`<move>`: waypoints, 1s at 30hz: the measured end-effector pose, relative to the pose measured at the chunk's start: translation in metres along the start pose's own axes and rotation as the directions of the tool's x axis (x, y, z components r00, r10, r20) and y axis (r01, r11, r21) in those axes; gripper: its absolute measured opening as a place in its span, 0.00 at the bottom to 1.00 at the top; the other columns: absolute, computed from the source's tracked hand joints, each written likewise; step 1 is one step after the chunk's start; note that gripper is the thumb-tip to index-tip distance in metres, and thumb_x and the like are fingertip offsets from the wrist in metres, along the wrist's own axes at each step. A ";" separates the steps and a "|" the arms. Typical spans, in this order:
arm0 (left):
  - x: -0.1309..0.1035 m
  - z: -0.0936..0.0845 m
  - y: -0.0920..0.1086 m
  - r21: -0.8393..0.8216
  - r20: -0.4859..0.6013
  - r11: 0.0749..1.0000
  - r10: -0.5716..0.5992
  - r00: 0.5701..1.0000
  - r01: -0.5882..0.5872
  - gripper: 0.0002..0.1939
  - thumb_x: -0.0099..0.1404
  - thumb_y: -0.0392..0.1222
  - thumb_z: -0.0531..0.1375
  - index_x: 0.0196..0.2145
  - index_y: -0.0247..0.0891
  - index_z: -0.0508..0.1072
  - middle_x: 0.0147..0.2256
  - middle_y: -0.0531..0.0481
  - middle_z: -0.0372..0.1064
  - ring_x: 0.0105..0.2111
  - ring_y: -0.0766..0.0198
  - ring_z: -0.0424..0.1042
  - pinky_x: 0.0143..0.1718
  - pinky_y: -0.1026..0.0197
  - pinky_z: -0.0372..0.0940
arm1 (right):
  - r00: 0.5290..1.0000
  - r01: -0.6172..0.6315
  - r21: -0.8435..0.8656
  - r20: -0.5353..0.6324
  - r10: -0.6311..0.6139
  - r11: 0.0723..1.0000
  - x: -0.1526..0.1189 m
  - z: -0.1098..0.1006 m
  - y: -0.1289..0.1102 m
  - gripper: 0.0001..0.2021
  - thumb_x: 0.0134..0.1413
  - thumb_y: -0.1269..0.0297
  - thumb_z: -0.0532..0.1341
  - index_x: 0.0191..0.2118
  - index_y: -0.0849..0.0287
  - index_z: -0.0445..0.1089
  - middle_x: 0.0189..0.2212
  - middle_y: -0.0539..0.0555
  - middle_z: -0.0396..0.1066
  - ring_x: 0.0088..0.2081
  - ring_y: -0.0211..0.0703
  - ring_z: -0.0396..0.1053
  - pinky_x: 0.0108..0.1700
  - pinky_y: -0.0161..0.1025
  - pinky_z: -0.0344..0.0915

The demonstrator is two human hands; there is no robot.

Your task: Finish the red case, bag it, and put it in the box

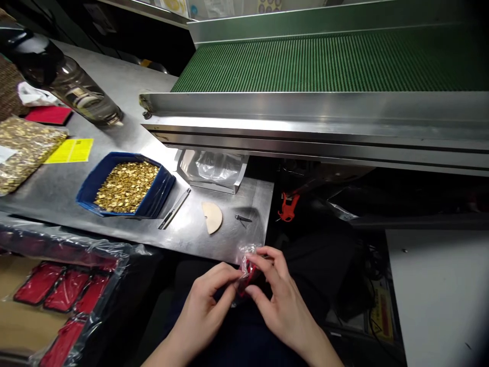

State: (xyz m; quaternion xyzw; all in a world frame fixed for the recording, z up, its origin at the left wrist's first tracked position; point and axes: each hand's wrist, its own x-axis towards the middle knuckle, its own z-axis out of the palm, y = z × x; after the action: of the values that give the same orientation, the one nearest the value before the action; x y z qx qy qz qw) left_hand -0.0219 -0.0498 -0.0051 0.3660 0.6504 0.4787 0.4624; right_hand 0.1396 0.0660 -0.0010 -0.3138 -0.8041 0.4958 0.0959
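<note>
Over my lap, just off the metal table's front edge, both hands hold a small red item in clear plastic wrap (pixel 249 272). My left hand (pixel 209 300) pinches the wrap between thumb and fingertips on its left side. On the other side my right hand (pixel 280 290) has its fingers curled round the top and its thumb below. The fingers hide much of the item, so its exact kind is unclear. Beyond the hands, a beige half-round piece (pixel 212 217) and a small black clip-like part (pixel 243 218) lie on the table (pixel 187 237).
A blue bin (pixel 155 196) of small gold pieces stands left, with a craft knife (pixel 174 209) beside it. A clear-lined tray (pixel 214 171) sits under the green conveyor (pixel 305 66). Further left are a bottle (pixel 86 97) and a box of wrapped red items (pixel 69 290).
</note>
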 end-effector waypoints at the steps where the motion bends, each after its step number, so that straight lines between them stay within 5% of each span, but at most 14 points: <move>1: 0.000 0.001 0.001 0.000 0.007 1.000 0.003 1.000 -0.003 0.09 0.75 0.40 0.58 0.46 0.45 0.79 0.40 0.49 0.77 0.39 0.58 0.77 0.42 0.59 0.71 | 0.998 0.044 -0.038 0.052 -0.042 0.998 0.000 0.001 0.000 0.31 0.61 0.74 0.62 0.67 0.44 0.62 0.60 0.57 0.64 0.57 0.51 0.69 0.59 0.48 0.70; 5: 0.000 0.000 -0.001 -0.128 -0.050 0.990 -0.063 0.997 0.057 0.01 0.73 0.41 0.63 0.42 0.45 0.74 0.37 0.52 0.77 0.38 0.59 0.77 0.43 0.61 0.72 | 0.994 0.105 -0.097 0.028 -0.103 0.990 0.003 0.013 -0.001 0.21 0.63 0.76 0.58 0.59 0.51 0.70 0.47 0.55 0.75 0.48 0.50 0.72 0.53 0.48 0.71; 9: 0.004 -0.017 -0.015 -0.295 -0.072 0.956 -0.028 0.997 0.005 0.14 0.67 0.46 0.70 0.47 0.48 0.71 0.47 0.49 0.77 0.48 0.55 0.77 0.51 0.56 0.72 | 0.992 0.021 0.113 -0.123 -0.007 0.993 0.006 0.013 0.000 0.13 0.63 0.77 0.58 0.40 0.54 0.77 0.37 0.51 0.77 0.41 0.44 0.73 0.46 0.40 0.69; 13: 0.015 -0.032 -0.024 -0.115 0.193 0.993 0.060 0.979 -0.039 0.47 0.52 0.60 0.76 0.66 0.50 0.66 0.68 0.39 0.59 0.69 0.42 0.56 0.71 0.41 0.50 | 0.989 -0.130 0.407 -0.014 0.148 0.904 0.010 -0.006 -0.005 0.05 0.62 0.70 0.65 0.34 0.55 0.76 0.33 0.49 0.75 0.36 0.41 0.72 0.40 0.36 0.66; 17: 0.024 -0.020 -0.020 -0.290 0.473 0.954 0.075 0.878 0.075 0.51 0.55 0.65 0.73 0.70 0.47 0.61 0.67 0.38 0.61 0.67 0.38 0.59 0.68 0.38 0.53 | 0.980 -0.198 0.524 0.091 0.176 0.829 0.018 -0.021 -0.012 0.06 0.62 0.62 0.68 0.34 0.57 0.75 0.31 0.49 0.73 0.33 0.40 0.70 0.38 0.35 0.65; 19: 0.023 -0.009 -0.020 -0.462 0.492 0.865 0.065 0.868 0.197 0.43 0.62 0.62 0.70 0.69 0.44 0.63 0.63 0.39 0.67 0.63 0.41 0.66 0.64 0.43 0.60 | 0.988 -0.143 0.470 0.014 0.155 0.871 0.021 -0.026 -0.011 0.05 0.62 0.63 0.68 0.35 0.56 0.76 0.32 0.49 0.73 0.34 0.39 0.70 0.37 0.34 0.66; 21: 0.018 0.001 -0.023 -0.625 0.525 0.675 -0.008 0.851 0.392 0.35 0.66 0.61 0.67 0.64 0.42 0.69 0.55 0.40 0.74 0.54 0.44 0.74 0.56 0.47 0.67 | 0.997 -0.040 0.380 -0.053 0.065 0.924 0.021 -0.030 -0.008 0.03 0.64 0.66 0.66 0.36 0.56 0.77 0.34 0.50 0.75 0.36 0.40 0.72 0.39 0.35 0.67; 24: 0.009 0.010 -0.029 -0.636 0.723 0.282 -0.108 0.683 0.718 0.31 0.70 0.66 0.60 0.53 0.34 0.78 0.43 0.39 0.81 0.41 0.47 0.81 0.45 0.50 0.72 | 0.987 0.157 0.230 -0.015 -0.157 0.961 0.018 -0.033 -0.002 0.05 0.67 0.70 0.63 0.42 0.56 0.78 0.37 0.52 0.77 0.39 0.41 0.74 0.43 0.37 0.69; 27: 0.006 0.011 -0.029 -0.541 0.833 0.086 -0.085 0.547 0.837 0.36 0.71 0.69 0.54 0.49 0.28 0.80 0.41 0.35 0.82 0.40 0.43 0.81 0.43 0.47 0.73 | 0.943 0.324 0.003 0.080 -0.324 0.946 0.012 -0.034 0.005 0.08 0.68 0.74 0.60 0.46 0.58 0.76 0.39 0.55 0.77 0.39 0.43 0.73 0.43 0.38 0.69; 30: 0.005 0.006 -0.028 -0.584 0.810 0.026 -0.042 0.584 0.811 0.40 0.71 0.70 0.53 0.58 0.27 0.74 0.50 0.28 0.79 0.49 0.35 0.79 0.40 0.48 0.74 | 0.931 0.360 -0.225 0.155 -0.331 0.905 0.004 -0.034 0.014 0.09 0.69 0.75 0.57 0.47 0.61 0.73 0.38 0.57 0.75 0.38 0.46 0.71 0.40 0.41 0.67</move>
State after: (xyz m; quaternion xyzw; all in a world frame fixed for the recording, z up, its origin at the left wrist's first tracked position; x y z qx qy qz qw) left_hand -0.0182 -0.0510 -0.0338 -0.1140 0.1013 0.4401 0.8849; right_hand 0.1575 0.0977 0.0029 -0.1471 -0.9070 0.3828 0.0961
